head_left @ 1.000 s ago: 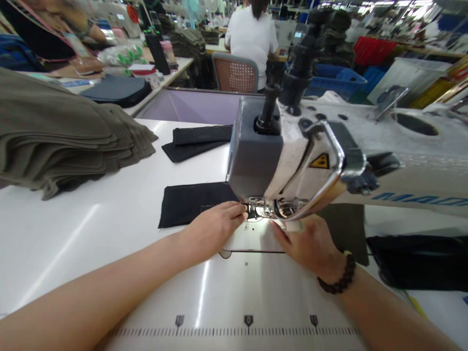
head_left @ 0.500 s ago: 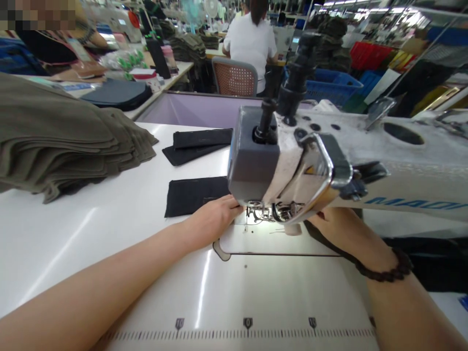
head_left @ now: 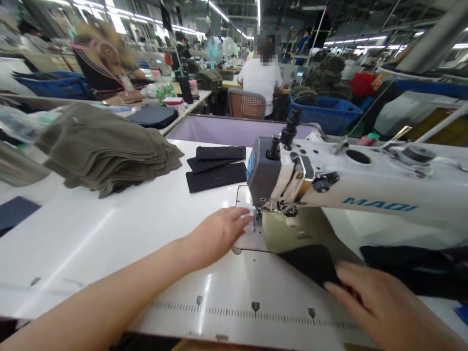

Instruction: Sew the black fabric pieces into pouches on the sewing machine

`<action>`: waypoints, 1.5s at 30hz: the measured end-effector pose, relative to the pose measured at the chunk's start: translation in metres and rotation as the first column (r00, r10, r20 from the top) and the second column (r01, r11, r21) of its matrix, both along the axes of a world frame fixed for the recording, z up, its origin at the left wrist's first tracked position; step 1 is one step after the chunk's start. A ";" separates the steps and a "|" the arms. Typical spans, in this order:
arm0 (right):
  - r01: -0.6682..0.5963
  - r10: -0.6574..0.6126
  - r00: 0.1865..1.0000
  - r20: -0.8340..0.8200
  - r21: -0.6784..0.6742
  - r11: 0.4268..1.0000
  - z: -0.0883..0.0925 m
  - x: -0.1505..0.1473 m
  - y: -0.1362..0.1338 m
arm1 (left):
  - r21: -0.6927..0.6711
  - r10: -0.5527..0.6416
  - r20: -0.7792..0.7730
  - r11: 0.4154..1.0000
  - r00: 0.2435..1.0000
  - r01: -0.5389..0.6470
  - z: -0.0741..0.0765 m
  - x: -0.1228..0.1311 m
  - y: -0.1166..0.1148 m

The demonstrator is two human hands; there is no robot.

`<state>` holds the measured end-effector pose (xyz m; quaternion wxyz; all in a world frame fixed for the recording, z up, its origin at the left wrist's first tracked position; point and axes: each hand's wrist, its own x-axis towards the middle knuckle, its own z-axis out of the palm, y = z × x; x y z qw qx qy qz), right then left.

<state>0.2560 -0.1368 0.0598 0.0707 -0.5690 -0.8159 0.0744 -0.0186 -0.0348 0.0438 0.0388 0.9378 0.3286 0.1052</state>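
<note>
My left hand [head_left: 219,231] hovers beside the needle area of the sewing machine [head_left: 266,178], fingers stretched out and holding nothing. Under the presser foot and to its right lies an olive cloth [head_left: 285,231]. A black fabric piece [head_left: 310,261] is at the cloth's near edge; whether the two are joined cannot be seen. My right hand [head_left: 380,302], blurred by motion, has its thumb and fingers closed on the right end of the black piece. Left of the machine head, several black fabric strips [head_left: 217,178] lie on the white table [head_left: 146,234].
A pile of olive cloth pieces [head_left: 109,146] sits at the table's left. Dark cloth [head_left: 409,268] lies at the right, below the machine arm. Beyond a lilac partition [head_left: 219,129], a person in a white top [head_left: 258,78] sits near a blue crate [head_left: 329,114].
My right hand has come from behind the machine head toward me, and the olive cloth and black piece now show. My left hand's fingers have lifted off the needle area. The view has tilted up.
</note>
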 end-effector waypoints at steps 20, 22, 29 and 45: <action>-0.180 -0.047 0.874 -0.483 -0.411 0.894 -0.003 -0.047 -0.053 | -0.505 0.035 0.266 0.856 0.963 0.108 -0.011 -0.042 -0.089; -0.180 -0.051 0.859 -0.510 -0.393 0.902 -0.013 -0.033 -0.055 | -0.525 0.192 0.268 0.851 0.944 -0.024 -0.014 -0.063 -0.091; -0.020 -0.058 0.788 -0.612 -0.119 0.993 -0.035 -0.066 -0.031 | -0.582 0.467 0.319 0.783 0.825 -0.219 -0.023 -0.081 -0.096; 0.234 -0.276 0.774 -0.570 -0.147 0.961 -0.066 -0.090 -0.009 | -0.235 0.463 0.381 0.886 0.800 -0.400 -0.051 -0.088 -0.084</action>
